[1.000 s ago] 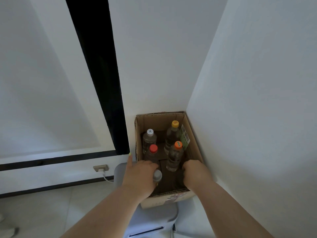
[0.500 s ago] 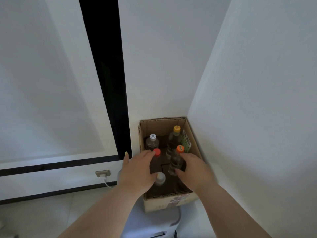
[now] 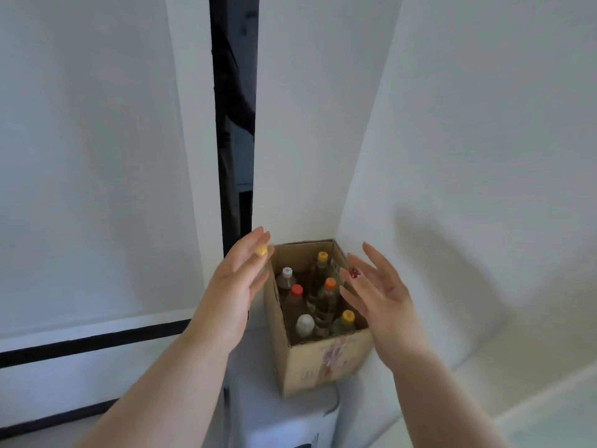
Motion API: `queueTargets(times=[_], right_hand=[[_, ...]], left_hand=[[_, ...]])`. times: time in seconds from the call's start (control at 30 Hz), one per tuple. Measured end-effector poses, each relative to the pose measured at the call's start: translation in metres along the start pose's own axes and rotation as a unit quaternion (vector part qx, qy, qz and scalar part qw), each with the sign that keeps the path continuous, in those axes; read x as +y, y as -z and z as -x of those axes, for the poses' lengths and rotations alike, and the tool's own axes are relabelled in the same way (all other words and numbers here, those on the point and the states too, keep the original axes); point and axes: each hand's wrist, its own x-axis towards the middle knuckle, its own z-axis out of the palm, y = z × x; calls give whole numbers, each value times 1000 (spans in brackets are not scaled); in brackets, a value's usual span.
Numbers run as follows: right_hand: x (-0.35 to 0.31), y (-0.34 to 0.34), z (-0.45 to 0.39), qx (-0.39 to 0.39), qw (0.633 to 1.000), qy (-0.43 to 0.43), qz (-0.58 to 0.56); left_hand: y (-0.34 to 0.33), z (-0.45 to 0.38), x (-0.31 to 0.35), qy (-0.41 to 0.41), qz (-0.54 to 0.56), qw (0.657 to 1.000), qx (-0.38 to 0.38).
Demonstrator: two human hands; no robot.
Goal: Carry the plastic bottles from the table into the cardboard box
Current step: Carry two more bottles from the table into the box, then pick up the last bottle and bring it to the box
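An open cardboard box (image 3: 326,363) stands in the corner of two white walls, on a white appliance. Several clear plastic bottles stand upright inside it: one with a white cap (image 3: 304,321) and one with a yellow cap (image 3: 348,316) at the near end, red-capped (image 3: 296,290) and orange-capped (image 3: 330,283) bottles in the middle, and two more at the far end. My left hand (image 3: 234,292) hovers open beside the box's left wall. My right hand (image 3: 379,297) hovers open over the box's right edge. Neither hand holds anything.
The white appliance top (image 3: 284,418) carries the box. White walls close in right behind and to the right of the box. A dark vertical gap (image 3: 234,124) runs down the wall at the left, with a black strip (image 3: 90,342) along the lower wall.
Both hands have let go of the near bottles and lifted out of the box, spreading open to its sides. The view has tilted up and moved closer.
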Motion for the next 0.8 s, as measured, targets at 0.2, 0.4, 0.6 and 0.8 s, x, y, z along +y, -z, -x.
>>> queueTargets(times=[0.2, 0.4, 0.6, 0.8], right_hand=[[-41, -16, 85, -23, 994, 19, -108], [-66, -27, 215, -100, 977, 1, -190], [-83, -41, 350, -145, 973, -2, -181], [-109, -72, 471, -137, 975, 0, -177]], left_hand=[[0, 92, 41, -44, 78, 996, -8], [3, 250, 65, -63, 135, 988, 24], [9, 396, 84, -67, 144, 986, 53], [28, 517, 125, -88, 151, 982, 66]])
